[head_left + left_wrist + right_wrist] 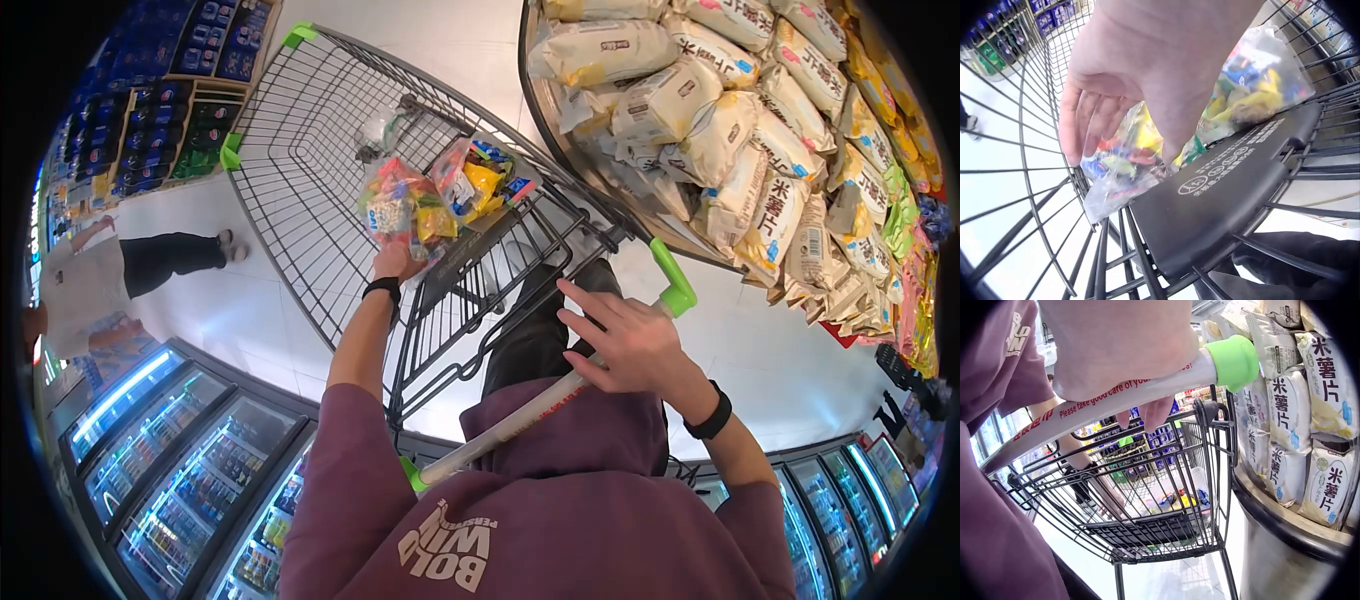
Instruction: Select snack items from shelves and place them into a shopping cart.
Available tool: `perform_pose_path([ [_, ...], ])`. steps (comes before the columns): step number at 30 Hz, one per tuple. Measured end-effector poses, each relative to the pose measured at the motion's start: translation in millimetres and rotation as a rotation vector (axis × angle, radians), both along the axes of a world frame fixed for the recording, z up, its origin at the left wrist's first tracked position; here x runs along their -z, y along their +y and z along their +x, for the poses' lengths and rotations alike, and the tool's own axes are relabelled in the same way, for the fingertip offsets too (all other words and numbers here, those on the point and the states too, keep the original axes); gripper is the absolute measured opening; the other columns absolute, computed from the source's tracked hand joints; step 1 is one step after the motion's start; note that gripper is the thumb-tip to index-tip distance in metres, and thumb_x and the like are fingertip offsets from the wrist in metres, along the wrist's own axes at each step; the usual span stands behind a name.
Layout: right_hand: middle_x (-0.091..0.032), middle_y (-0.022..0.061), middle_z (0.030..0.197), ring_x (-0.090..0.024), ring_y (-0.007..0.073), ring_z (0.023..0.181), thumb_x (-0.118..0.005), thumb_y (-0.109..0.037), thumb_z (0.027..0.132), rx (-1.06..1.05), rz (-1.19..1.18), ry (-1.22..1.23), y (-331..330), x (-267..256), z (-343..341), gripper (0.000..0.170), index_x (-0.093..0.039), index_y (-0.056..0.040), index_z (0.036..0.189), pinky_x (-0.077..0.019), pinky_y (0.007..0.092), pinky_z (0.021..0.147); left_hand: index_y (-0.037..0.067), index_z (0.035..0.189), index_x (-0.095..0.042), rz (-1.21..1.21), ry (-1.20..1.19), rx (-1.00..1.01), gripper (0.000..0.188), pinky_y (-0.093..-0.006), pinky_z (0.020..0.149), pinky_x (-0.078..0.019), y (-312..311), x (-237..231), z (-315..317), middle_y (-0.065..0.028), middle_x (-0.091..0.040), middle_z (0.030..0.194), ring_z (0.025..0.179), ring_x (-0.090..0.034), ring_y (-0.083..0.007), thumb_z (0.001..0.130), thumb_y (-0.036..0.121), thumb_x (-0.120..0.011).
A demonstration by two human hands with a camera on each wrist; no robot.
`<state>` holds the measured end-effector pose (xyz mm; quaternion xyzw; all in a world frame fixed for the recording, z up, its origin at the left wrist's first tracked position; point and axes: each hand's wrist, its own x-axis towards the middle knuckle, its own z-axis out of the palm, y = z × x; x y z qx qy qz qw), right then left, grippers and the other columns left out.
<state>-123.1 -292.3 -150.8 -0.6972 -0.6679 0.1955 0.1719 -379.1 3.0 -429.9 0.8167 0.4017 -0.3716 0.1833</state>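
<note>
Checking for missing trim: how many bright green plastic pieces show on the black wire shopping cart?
4: one green piece at the white tubular handlebar's right end, one at its left end, and one on each far corner of the basket's rim. Others may be hidden lower down.

Pale floor [455, 60] lit by glossy reflections. Glass-door coolers [205, 480] lined along near side, lit white inside. Drink shelves [160, 120] stocked blue and green, far left.

Purple top [540, 535], white printed lettering [462, 560], elbow-length sleeves [345, 430], black wristbands [709, 411], dark trousers [522, 345]
</note>
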Motion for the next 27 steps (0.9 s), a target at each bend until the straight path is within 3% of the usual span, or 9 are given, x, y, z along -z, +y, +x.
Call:
perform_pose_path([
  [4,-0.058,0.0072,0.135,-0.066,0.0173,0.089,-0.069,-0.034,0.080,-0.004,-0.037,-0.003,4.6,-2.4,2.3,0.035,-0.067,-0.0084,0.104,-0.0543,0.0267,0.070,-0.009,0.116,-0.058,-0.099,0.049,-0.010,0.087,-0.0446,0.085,-0.0555,-5.7,55.7,-8.2,-0.0251,-0.062,0.120,0.101,-0.067,-0.0375,0.071,0.065,-0.071],
  [8,-0.057,0.0097,0.136,-0.067,0.0173,0.092,-0.069,-0.033,0.080,-0.031,-0.093,0.016,6.0,1.4,4.0,0.035,-0.066,-0.0070,0.104,-0.0544,0.0261,0.071,-0.003,0.108,-0.065,0.043,-0.001,-0.223,0.063,-0.0491,0.083,-0.0547,-13.7,123.2,-27.3,-0.0241,-0.068,0.107,0.098,-0.067,-0.0404,0.084,0.055,-0.062],
  [10,-0.056,0.0102,0.137,-0.067,0.0178,0.093,-0.069,-0.032,0.080,-0.029,-0.092,0.028,6.4,3.3,3.0,0.035,-0.066,-0.0066,0.104,-0.0546,0.0264,0.071,0.003,0.092,-0.069,0.171,-0.075,-0.216,0.029,-0.0467,0.076,-0.0576,-21.0,114.7,-22.8,-0.0205,-0.071,0.094,0.092,-0.070,-0.0365,0.092,0.019,-0.046],
  [14,-0.056,0.0105,0.137,-0.067,0.0182,0.093,-0.069,-0.031,0.080,-0.031,-0.104,0.024,9.7,-0.1,3.1,0.034,-0.067,-0.0065,0.103,-0.0547,0.0265,0.070,0.002,0.094,-0.069,0.246,-0.174,-0.416,0.030,-0.0501,0.077,-0.0558,-9.3,106.5,-30.5,-0.0224,-0.070,0.094,0.090,-0.069,-0.0408,0.091,0.026,-0.052],
  [15,-0.056,0.0103,0.137,-0.067,0.0180,0.092,-0.069,-0.031,0.080,-0.030,-0.102,0.021,10.4,-1.3,2.9,0.033,-0.067,-0.0066,0.102,-0.0547,0.0265,0.069,0.003,0.095,-0.070,0.233,-0.206,-0.399,0.030,-0.0510,0.078,-0.0548,-6.5,81.1,-25.4,-0.0229,-0.070,0.094,0.089,-0.068,-0.0421,0.088,0.029,-0.057],
  [19,-0.057,0.0089,0.136,-0.067,0.0171,0.090,-0.069,-0.030,0.079,-0.027,-0.109,0.010,10.5,-3.7,2.5,0.031,-0.067,-0.0070,0.100,-0.0548,0.0272,0.066,0.003,0.098,-0.071,0.262,-0.275,-0.452,0.030,-0.0473,0.080,-0.0539,22.4,66.9,-48.7,-0.0222,-0.070,0.095,0.089,-0.068,-0.0399,0.084,0.027,-0.059],
  [22,-0.057,0.0078,0.136,-0.067,0.0167,0.088,-0.069,-0.029,0.078,-0.027,-0.103,-0.001,11.6,-4.5,1.2,0.030,-0.068,-0.0074,0.099,-0.0545,0.0271,0.065,0.003,0.097,-0.071,0.281,-0.449,-0.662,0.031,-0.0461,0.079,-0.0529,33.8,57.4,-56.8,-0.0229,-0.069,0.096,0.088,-0.067,-0.0410,0.082,0.028,-0.061],
  [26,-0.057,0.0076,0.136,-0.067,0.0167,0.088,-0.070,-0.028,0.077,-0.029,-0.116,0.002,12.2,-6.3,0.2,0.030,-0.067,-0.0077,0.099,-0.0538,0.0268,0.064,-0.004,0.090,-0.069,0.238,-0.779,-1.190,0.028,-0.0398,0.065,-0.0543,30.6,57.6,-48.0,-0.0160,-0.071,0.080,0.071,-0.069,-0.0272,0.085,0.021,-0.059],
  [27,-0.057,0.0076,0.136,-0.067,0.0167,0.087,-0.070,-0.028,0.077,-0.028,-0.117,0.002,12.6,-6.7,0.2,0.030,-0.067,-0.0078,0.099,-0.0535,0.0269,0.063,-0.007,0.087,-0.067,0.147,-0.861,-1.398,0.028,-0.0368,0.056,-0.0530,39.6,94.0,-61.0,-0.0127,-0.068,0.076,0.065,-0.066,-0.0200,0.088,0.019,-0.056],
])
